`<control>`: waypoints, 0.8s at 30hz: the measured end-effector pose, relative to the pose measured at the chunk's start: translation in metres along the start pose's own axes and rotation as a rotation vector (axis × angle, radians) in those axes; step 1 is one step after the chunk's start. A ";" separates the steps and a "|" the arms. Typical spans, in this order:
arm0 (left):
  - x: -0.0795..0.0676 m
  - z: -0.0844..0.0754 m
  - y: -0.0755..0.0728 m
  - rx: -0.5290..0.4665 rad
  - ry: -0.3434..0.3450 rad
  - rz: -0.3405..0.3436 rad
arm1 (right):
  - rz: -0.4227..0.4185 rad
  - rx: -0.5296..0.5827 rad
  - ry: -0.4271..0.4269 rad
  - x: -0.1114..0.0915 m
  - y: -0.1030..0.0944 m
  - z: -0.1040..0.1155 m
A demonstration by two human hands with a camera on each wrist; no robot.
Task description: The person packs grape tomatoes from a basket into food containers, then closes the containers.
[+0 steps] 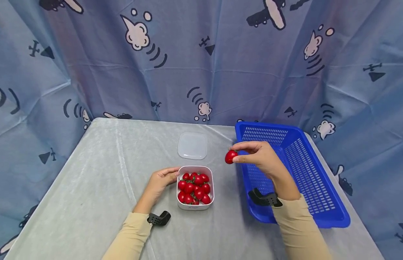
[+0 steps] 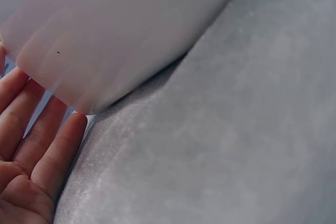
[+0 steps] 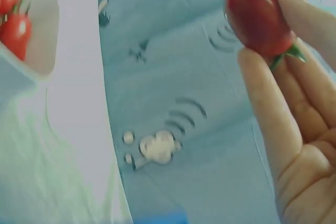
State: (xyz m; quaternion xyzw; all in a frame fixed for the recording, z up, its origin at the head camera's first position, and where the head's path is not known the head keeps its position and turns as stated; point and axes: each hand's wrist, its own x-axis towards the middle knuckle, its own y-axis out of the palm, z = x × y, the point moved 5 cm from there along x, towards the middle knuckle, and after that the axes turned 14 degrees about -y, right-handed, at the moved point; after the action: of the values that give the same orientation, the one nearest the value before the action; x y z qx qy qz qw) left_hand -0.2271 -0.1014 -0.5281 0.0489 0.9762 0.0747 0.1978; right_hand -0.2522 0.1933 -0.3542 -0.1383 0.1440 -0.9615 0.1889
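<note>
A red cherry tomato with a green stem end is pinched between the thumb and fingers of my right hand, held up beside the near-left part of the blue basket's rim. The right wrist view shows the same tomato at the fingertips. My left hand touches the left side of a white square box, its fingers fairly straight against the wall in the left wrist view. Inside the box lie several cherry tomatoes, some with green stems.
A blue perforated basket stands on the right of the cloth-covered table. Behind the box lies a translucent square lid. A patterned blue curtain hangs along the back and sides.
</note>
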 end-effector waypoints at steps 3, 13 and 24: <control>0.000 0.000 0.000 -0.003 -0.004 -0.005 | -0.002 -0.013 -0.019 0.008 0.019 0.003; 0.000 0.001 -0.003 0.001 -0.008 -0.012 | -0.095 0.024 0.063 0.014 0.078 0.000; 0.002 0.001 -0.001 0.010 -0.011 -0.022 | -0.232 -0.021 0.089 0.012 0.122 -0.038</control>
State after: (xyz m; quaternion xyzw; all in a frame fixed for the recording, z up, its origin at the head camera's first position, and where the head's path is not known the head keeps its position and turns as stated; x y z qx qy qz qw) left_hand -0.2284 -0.1017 -0.5293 0.0396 0.9759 0.0673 0.2037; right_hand -0.2353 0.0885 -0.4271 -0.1133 0.1452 -0.9805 0.0685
